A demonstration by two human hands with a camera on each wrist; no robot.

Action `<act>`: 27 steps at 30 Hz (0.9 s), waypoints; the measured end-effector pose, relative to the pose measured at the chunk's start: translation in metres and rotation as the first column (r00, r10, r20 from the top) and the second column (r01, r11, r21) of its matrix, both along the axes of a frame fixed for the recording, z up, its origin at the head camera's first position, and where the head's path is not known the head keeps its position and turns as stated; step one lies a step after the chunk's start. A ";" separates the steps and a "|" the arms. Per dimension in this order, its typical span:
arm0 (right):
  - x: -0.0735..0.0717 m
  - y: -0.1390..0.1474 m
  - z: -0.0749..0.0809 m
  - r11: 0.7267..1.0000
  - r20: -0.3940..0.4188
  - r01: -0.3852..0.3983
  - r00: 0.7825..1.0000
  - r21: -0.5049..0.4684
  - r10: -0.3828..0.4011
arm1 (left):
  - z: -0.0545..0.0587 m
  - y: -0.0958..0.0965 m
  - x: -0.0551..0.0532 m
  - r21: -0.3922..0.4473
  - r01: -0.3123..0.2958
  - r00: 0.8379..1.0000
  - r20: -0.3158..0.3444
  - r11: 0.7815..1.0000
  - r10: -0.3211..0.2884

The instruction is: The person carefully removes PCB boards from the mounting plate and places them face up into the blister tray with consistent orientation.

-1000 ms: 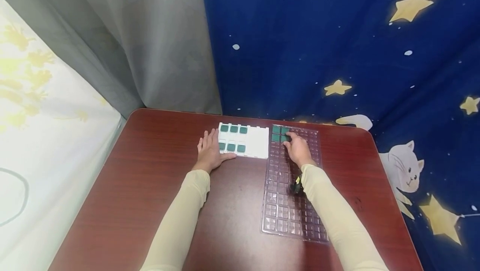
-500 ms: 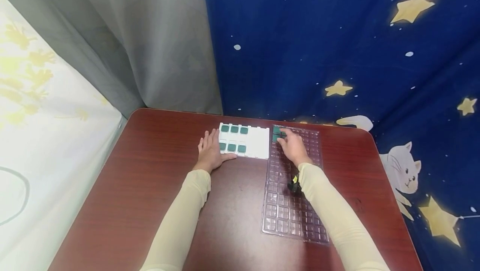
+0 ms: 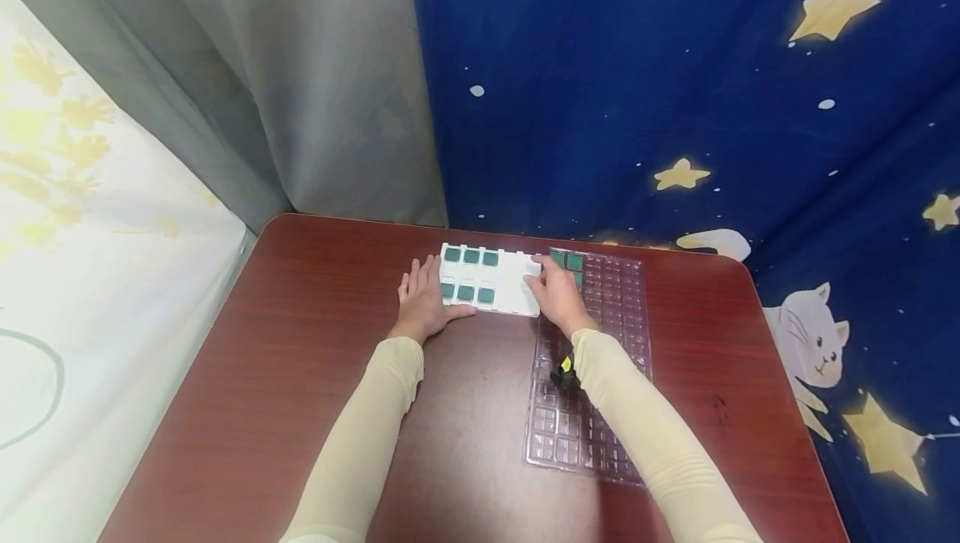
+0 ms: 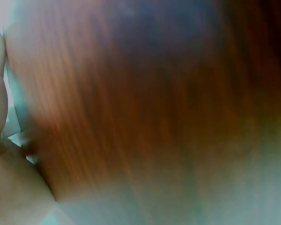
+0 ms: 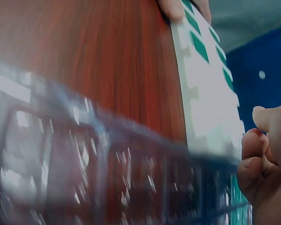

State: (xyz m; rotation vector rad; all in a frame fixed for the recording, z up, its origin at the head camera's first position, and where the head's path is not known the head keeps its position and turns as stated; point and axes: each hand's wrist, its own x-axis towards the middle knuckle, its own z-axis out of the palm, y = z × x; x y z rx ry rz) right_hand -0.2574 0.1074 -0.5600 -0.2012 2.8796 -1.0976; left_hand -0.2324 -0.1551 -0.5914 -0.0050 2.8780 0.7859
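A white tray point(image 3: 517, 301) with two short rows of green square tiles point(image 3: 486, 295) on its left half lies near the table's back edge. Spread at its left end, my left hand point(image 3: 422, 301) touches it, thumb along the front edge. In the left wrist view only part of this left hand point(image 4: 9, 178) shows. Over the tray's bare right end is my right hand point(image 3: 558, 293), thumb and index finger bent; I cannot tell whether a tile is between them. In the right wrist view its fingers point(image 5: 253, 173) are curled beside the tray.
A clear plastic tray point(image 3: 551, 443) with many small compartments lies right of the white tray, partly under my right arm. More green tiles point(image 3: 574, 262) sit at its far left corner. Curtains point(image 3: 525, 109) hang behind the brown table point(image 3: 300, 318).
My right hand has moved left from the green tiles on the clear tray to the right end of the white tray. My left hand has stayed in place.
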 end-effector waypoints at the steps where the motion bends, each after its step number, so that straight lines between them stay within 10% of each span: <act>1: 0.001 -0.004 -0.001 1.000 -0.007 -0.002 1.000 -0.004 0.002 | 0.001 0.000 0.000 0.001 0.000 1.000 -0.003 1.000 0.000; 27: 0.014 -0.054 -0.006 0.993 0.027 -0.117 0.993 0.020 0.117 | -0.012 -0.002 -0.006 0.000 -0.005 1.000 -0.011 1.000 0.005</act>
